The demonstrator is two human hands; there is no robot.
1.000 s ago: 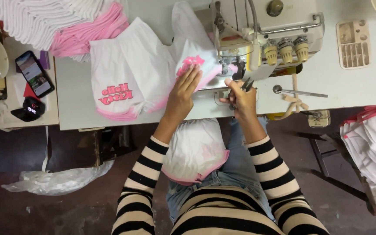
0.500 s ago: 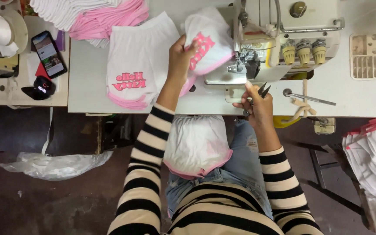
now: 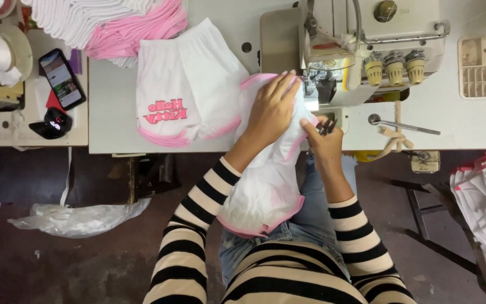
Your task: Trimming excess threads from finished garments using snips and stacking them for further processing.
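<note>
White garment (image 3: 265,180), pink trim; finished piece (image 3: 187,107) white, pink print; sleeves (image 3: 192,225) black-cream striped.

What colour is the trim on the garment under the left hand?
Pink trim on a white garment, seen in the head view, under the left hand.

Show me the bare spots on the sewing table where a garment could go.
Bare: table left of the flat shorts, and right of the machine around the metal tool. Crowded: at the needle, where left hand and right hand work the white garment.
</note>
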